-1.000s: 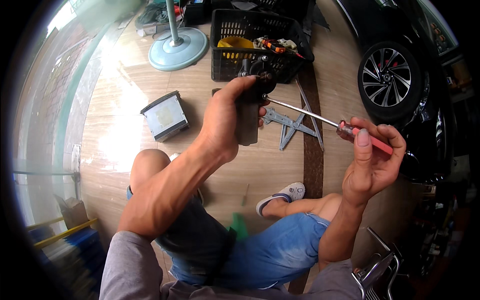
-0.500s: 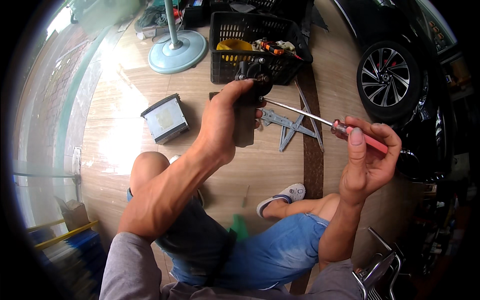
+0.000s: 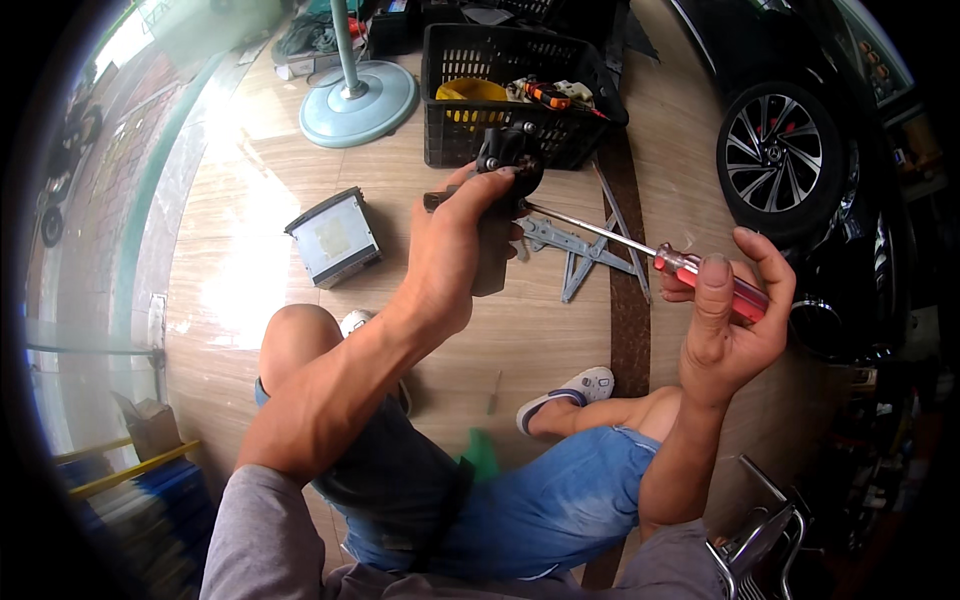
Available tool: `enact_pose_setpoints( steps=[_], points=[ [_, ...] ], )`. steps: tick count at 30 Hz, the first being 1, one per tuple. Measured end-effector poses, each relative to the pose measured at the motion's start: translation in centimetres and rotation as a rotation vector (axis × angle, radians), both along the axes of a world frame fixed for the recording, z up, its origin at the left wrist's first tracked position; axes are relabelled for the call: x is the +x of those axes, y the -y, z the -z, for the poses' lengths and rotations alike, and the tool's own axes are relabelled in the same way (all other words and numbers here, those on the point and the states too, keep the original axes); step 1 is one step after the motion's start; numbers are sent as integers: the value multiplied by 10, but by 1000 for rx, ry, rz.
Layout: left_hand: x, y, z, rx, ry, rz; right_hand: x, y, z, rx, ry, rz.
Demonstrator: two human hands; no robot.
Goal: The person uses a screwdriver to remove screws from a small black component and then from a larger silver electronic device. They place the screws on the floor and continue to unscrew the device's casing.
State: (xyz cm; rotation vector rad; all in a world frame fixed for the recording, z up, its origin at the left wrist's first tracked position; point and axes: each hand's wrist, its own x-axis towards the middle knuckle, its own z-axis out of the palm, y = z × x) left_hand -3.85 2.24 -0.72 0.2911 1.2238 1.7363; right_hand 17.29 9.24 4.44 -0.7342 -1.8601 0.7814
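Wrapped round a black motor-like part [image 3: 491, 262] is my left hand [image 3: 446, 245], held up above the floor. The part has a long flat body and a round housing with bright screw heads at its far end, near my thumb. My right hand [image 3: 735, 315] is closed on the red, clear-necked handle of a screwdriver [image 3: 712, 283]. Its steel shaft points left, and the tip meets the side of the black part at a screw position. Exact seating of the tip is too small to tell. My left fingers are partly hidden behind the part.
Beyond my hands stands a black plastic crate [image 3: 470, 58] with tools inside. A metal scissor-type linkage [image 3: 575, 248] lies on the floor, and a boxy metal unit [image 3: 334, 238] sits left. A round stand base [image 3: 358, 105] is farther back. At right is a car wheel [image 3: 775, 150].
The screwdriver handle has turned in my right fingers, and my forefinger has lifted. The black part has tilted slightly in my left hand.
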Motion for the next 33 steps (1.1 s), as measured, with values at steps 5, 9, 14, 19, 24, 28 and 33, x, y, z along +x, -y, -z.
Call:
enact_pose_setpoints(
  steps=[5,9,14,19,24,28,33],
  points=[
    [2,-3,1,-1,-21,-6,-15,-8,7,79,-207,-84],
    [2,-4,3,-23,-22,-15,-19,-1,5,-44,-374,-226],
    [3,-2,4,-8,-61,28,-6,-3,3,23,-148,-149],
    [10,-4,2,-42,-28,42,-5,-10,5,64,-141,-179],
    [6,-4,3,-52,-36,21,-11,-10,5,6,-272,-303],
    [5,-4,4,-45,-57,28,1,-18,7,-36,-198,-348],
    [5,-4,0,-31,-73,11,2,-22,8,-31,-231,-348]
  ],
)
